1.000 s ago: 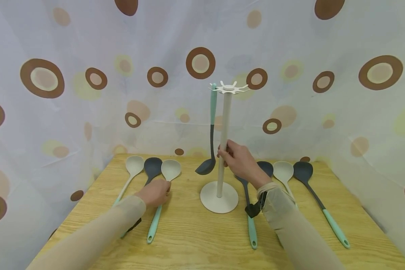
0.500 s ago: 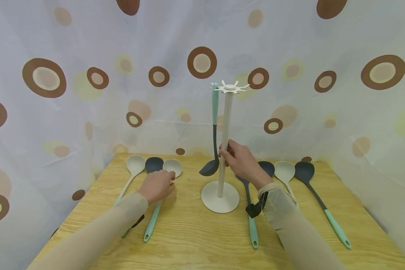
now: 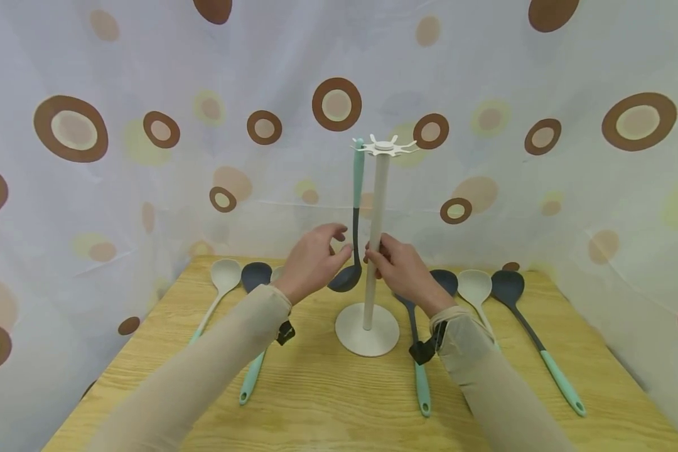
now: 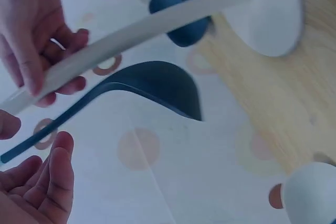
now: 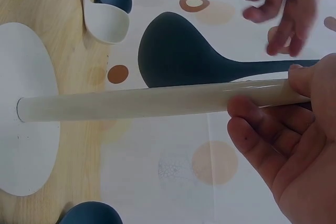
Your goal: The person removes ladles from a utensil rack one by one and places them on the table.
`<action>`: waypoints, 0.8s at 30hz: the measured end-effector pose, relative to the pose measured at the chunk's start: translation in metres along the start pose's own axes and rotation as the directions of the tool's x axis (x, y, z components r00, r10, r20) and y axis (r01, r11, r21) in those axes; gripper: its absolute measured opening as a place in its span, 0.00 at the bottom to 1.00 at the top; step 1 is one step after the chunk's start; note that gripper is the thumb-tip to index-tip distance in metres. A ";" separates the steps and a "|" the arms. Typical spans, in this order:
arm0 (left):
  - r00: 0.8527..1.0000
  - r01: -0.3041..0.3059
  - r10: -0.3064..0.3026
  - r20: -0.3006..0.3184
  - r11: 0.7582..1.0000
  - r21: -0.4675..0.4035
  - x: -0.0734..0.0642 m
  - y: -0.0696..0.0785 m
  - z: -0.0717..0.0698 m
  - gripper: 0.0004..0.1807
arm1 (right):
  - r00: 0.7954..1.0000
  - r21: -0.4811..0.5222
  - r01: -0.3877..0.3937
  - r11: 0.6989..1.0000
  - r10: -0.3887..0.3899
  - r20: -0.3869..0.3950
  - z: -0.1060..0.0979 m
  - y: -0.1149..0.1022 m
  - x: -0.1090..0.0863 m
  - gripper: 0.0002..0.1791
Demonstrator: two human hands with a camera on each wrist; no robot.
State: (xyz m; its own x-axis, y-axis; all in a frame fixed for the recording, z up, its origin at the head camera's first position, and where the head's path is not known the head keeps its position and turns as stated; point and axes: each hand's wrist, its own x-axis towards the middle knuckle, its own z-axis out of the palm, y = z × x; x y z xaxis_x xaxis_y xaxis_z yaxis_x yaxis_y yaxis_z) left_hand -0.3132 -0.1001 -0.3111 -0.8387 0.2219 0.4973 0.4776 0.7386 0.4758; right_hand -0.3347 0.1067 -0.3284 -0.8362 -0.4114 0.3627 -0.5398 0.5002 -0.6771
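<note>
A ladle (image 3: 358,179) with a mint handle and a dark bowl hangs from a hook at the top of the white utensil stand (image 3: 379,201). My right hand (image 3: 402,267) grips the stand's pole about midway, thumb and fingers around it, as the right wrist view also shows. Just left of the ladle's dark stem is my left hand (image 3: 312,260), its fingers parted and loosely bent. In the left wrist view a gap shows between the left hand (image 4: 39,187) and the stem; nothing is held there. The stand's round base (image 3: 367,342) rests on the table.
On the wooden table (image 3: 316,408), a white ladle (image 3: 226,276), a dark one (image 3: 256,274) and another white one, mostly hidden by my left arm, lie at left. At right lie a dark utensil (image 3: 443,280), a white one (image 3: 474,287) and a dark one (image 3: 508,287). A patterned curtain (image 3: 282,63) hangs behind.
My left hand has left the right-most ladle of the left group and moved up and right to beside the hanging ladle. My right hand stays on the pole.
</note>
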 end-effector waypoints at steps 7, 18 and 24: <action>0.997 0.081 -0.083 0.003 0.966 -0.246 0.018 0.017 0.002 0.21 | 1.000 -0.008 0.010 1.000 -0.010 -0.011 0.001 0.003 0.000 0.10; 0.996 0.090 -0.094 -0.001 0.962 -0.259 0.027 0.018 0.004 0.10 | 1.000 0.003 0.014 1.000 -0.013 -0.013 0.001 0.001 0.000 0.10; 0.997 0.063 -0.069 -0.027 0.981 -0.185 0.028 0.019 0.002 0.07 | 0.999 -0.009 0.027 1.000 -0.027 -0.020 0.002 0.002 0.000 0.10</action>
State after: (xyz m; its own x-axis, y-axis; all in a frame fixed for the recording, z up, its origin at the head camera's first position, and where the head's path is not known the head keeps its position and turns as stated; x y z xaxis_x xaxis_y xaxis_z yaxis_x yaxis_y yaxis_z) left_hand -0.3285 -0.0787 -0.2899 -0.8624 0.1532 0.4825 0.4640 0.6203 0.6324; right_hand -0.3359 0.1062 -0.3308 -0.8230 -0.4096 0.3935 -0.5629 0.4958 -0.6613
